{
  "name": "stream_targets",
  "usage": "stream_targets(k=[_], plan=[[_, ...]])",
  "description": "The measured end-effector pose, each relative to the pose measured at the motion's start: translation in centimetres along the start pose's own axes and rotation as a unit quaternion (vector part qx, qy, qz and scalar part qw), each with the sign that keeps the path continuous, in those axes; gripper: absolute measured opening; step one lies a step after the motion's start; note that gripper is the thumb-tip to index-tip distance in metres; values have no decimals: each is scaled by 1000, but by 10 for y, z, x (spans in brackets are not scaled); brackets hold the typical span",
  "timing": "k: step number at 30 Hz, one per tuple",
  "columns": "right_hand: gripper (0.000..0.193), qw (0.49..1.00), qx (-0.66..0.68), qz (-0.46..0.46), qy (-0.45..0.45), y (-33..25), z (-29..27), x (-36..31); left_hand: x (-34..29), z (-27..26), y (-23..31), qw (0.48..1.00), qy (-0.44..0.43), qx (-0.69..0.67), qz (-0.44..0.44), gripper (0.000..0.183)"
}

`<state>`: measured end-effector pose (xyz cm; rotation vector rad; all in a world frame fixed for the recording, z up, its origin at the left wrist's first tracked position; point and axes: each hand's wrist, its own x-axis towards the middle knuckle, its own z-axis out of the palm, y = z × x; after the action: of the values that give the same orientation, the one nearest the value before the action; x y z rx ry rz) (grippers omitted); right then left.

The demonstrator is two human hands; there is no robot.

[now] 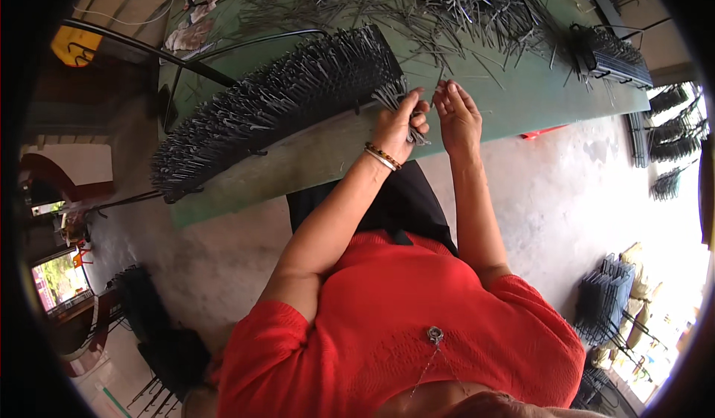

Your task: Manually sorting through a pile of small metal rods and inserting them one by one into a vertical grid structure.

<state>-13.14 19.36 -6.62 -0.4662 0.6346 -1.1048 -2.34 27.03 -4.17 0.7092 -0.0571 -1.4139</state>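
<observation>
My left hand (401,126), with bracelets at its wrist, is closed round a bundle of thin grey metal rods (390,95). The rod ends stick out above and below the fist. Close by on its right, my right hand (460,120) is raised with thumb and fingertips pinched together. What the pinch holds, if anything, is too small to make out. Just left of the bundle stands a long dark rack (279,105), densely filled with upright dark rods and lying slantwise along the table. Loose thin rods (477,8) are heaped and scattered beyond my hands.
The green table (521,109) has its near edge just below my hands. A smaller rod-filled rack (611,57) is at its right end. Crumpled cloths (195,30) lie at the far left. Black wire racks (605,299) stand on the floor at the lower right.
</observation>
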Motion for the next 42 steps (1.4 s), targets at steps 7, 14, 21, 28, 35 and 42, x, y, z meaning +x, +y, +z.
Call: stream_targets(k=[7, 14, 21, 28, 35, 42], plan=[[22, 987, -67, -145, -11, -42, 6, -10, -35, -15, 17, 993, -32, 111, -31, 16], [24, 922, -271, -270, -60, -39, 65, -34, -74, -56, 16, 994, -23, 81, -74, 25], [20, 855, -371, -316, -179, -4, 120, -1, -98, -90, 22, 993, 29, 89, -76, 20], [20, 756, -524, -355, -165, 14, 137, 28, -104, -97, 20, 991, 26, 119, -54, 18], [17, 717, -546, -388, -194, 20, 134, 37, -108, -113, 14, 979, 66, 165, -103, 19], [16, 518, -647, -486, -277, 22, 138, 43, -114, -114, 19, 985, 14, 134, -109, 20]])
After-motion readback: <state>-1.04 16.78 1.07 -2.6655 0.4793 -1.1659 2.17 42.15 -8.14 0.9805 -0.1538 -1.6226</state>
